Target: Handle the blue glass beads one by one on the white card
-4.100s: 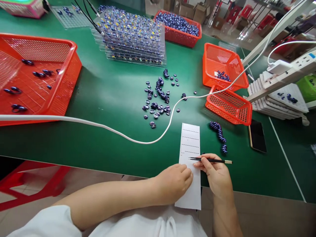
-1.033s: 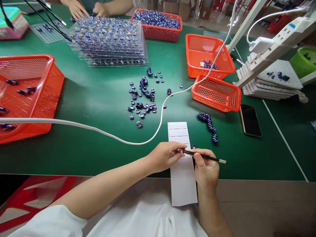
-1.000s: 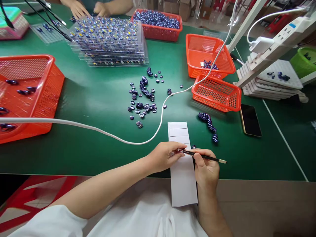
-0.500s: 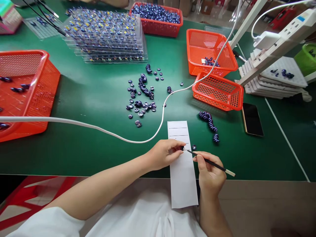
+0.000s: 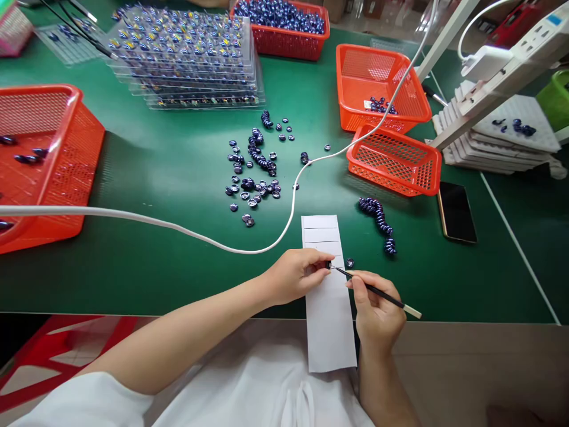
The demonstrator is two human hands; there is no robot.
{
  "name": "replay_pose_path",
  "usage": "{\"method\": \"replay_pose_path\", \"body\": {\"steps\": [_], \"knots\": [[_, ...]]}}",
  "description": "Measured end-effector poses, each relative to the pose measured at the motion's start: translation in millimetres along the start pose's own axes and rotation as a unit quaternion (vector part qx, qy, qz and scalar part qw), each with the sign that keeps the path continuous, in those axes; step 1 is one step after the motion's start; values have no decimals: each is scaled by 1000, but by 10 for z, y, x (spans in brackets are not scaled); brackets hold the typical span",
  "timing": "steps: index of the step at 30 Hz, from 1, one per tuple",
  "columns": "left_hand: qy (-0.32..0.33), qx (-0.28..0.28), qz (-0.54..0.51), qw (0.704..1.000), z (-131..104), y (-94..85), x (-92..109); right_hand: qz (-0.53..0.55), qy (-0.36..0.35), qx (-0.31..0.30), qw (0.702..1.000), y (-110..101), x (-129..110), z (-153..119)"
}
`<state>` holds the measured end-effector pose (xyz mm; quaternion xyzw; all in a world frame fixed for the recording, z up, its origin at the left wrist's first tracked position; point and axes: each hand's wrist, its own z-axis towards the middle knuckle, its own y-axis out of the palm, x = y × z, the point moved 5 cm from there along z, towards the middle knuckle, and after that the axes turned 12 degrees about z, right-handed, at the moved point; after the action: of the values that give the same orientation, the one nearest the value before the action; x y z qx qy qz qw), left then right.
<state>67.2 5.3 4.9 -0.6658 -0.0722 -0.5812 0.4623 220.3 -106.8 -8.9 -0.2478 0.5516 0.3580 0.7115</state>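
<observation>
Between the thumb and fingertips of my left hand is a small dark shiny piece, mostly covered by the fingers. My right hand grips a thin black brush-like tool with a pale end, held like a pen. Its fine tip meets the small piece or lies just beside it. Both hands are over a white paper strip with ruled lines, which hangs past the table edge. One loose dark piece lies right of the strip. A curved row of similar pieces lies farther right.
Loose dark pieces are scattered mid-table. A white cable crosses the green table. Orange baskets stand left, with another orange basket to the right near a phone. Stacked clear trays sit behind; a power strip is upper right.
The view has shifted slightly. My hands keep almost the same pose, with the tool's tip still at the small piece.
</observation>
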Motion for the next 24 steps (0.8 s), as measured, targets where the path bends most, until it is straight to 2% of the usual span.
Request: {"method": "replay_pose_path", "body": {"steps": [24], "knots": [[-12,-12,5,1000,10,-11,13,-27,-1,3,1000,19,-21,1]]}}
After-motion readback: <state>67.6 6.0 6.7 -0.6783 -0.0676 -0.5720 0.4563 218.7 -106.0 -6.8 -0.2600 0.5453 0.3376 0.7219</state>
